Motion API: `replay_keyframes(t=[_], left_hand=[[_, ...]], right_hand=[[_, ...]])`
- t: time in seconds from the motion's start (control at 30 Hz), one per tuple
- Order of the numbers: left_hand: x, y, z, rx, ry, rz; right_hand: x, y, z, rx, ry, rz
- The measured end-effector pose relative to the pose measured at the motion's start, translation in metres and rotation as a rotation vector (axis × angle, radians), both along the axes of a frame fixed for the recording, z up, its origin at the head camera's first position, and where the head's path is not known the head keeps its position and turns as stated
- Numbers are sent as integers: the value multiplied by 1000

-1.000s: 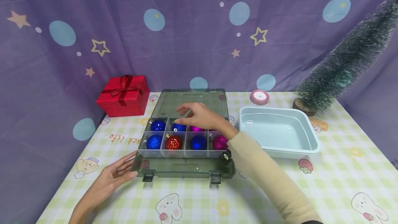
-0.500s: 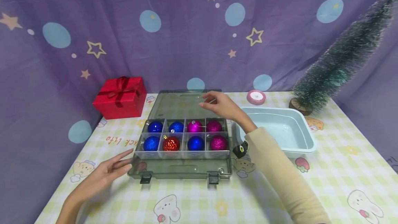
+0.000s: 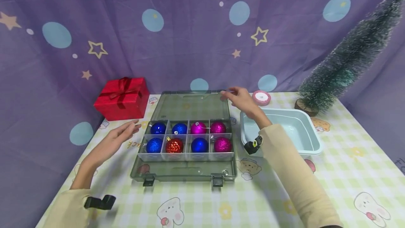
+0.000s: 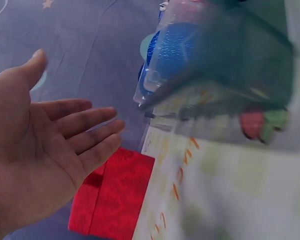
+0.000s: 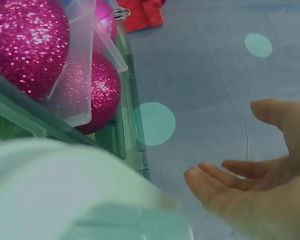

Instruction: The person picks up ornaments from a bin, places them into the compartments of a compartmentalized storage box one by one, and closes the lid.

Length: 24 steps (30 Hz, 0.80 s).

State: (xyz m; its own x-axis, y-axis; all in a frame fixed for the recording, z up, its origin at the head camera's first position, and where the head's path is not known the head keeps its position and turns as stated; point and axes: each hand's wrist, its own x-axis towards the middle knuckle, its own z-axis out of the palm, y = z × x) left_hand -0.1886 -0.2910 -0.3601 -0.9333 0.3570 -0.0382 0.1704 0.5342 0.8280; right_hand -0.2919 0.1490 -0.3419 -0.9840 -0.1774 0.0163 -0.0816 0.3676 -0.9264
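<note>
A smoky grey-green plastic case point(image 3: 190, 176) lies open, its lid point(image 3: 196, 106) folded back flat toward the curtain. Its clear divided tray holds one bauble per compartment: blue ones such as the glittery blue bauble point(image 3: 154, 145), one red bauble point(image 3: 174, 145) and magenta ones including a glittery magenta bauble point(image 5: 27, 45). My left hand point(image 3: 117, 138) hovers left of the case, fingers extended and palm bare in the left wrist view. At the lid's far right corner is my right hand point(image 3: 242, 99), fingers loosely bent, holding nothing; its fingertips overlap the corner in the head view.
A pale blue basin point(image 3: 313, 147) stands right of the case, below the right forearm. Behind it are a pink ribbon roll point(image 3: 261, 97) and a small frosted Christmas tree point(image 3: 341, 66). A red gift box point(image 3: 123, 99) sits at the back left, before a purple curtain point(image 3: 177, 55).
My right hand has moved from above the baubles, right and back to the lid's far corner. My left hand has left the case's front left corner and moved up and away along its side.
</note>
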Motion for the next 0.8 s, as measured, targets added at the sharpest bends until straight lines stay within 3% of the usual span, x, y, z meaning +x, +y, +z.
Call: replay_keyframes(t=[0.17,0.33,0.57,0.8], left_hand=[[-32,9,6,47,-20,-14],[-56,16,9,105,-42,2],[-84,23,8,237,-139,31],[-104,29,-5,317,-241,57]], right_hand=[[-5,4,1,-125,-108,-33],[-9,5,0,-206,-208,-39],[-13,-3,-4,-217,-285,-21],[-18,-13,-7,-173,-305,-66]])
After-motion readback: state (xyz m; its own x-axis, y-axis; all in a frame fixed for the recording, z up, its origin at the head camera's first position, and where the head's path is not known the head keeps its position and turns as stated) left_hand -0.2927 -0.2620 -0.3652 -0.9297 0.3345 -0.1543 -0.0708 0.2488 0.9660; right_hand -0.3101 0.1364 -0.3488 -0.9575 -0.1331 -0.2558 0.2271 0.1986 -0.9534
